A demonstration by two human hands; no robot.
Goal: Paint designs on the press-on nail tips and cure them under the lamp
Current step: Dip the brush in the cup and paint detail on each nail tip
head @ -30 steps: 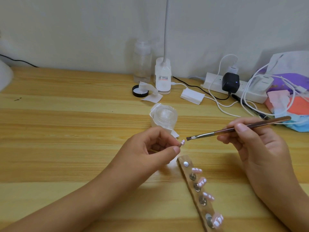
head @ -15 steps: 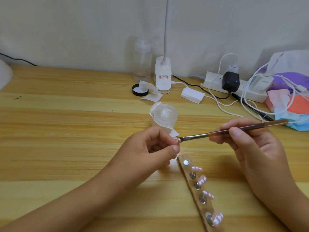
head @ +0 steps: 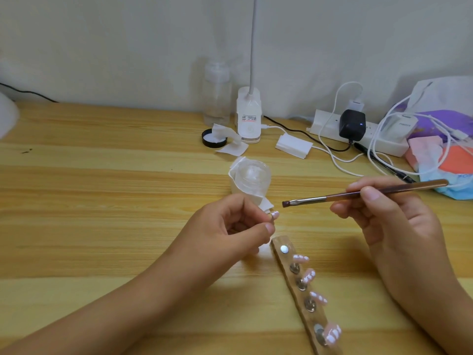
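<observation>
My left hand (head: 231,226) pinches a small stand that carries a pink nail tip (head: 275,214) with white marks, held above the wooden table (head: 102,201). My right hand (head: 391,216) grips a thin brush (head: 358,193) with a brown handle; its flat bristle end hangs a short way above and to the right of the nail tip, not touching it. A wooden strip (head: 302,290) lies in front of my hands with several painted nail tips standing on metal pegs; its top peg is bare.
A clear jar (head: 252,176) wrapped in white paper stands just behind my left hand. Farther back are a black lid (head: 213,139), a white clip lamp base (head: 248,116), a clear bottle (head: 217,96), a power strip (head: 358,131) with cables, and bags (head: 445,139) at right.
The brush touched the nail tip half a second ago; it has since lifted off and drawn back to the right. My left hand has barely moved.
</observation>
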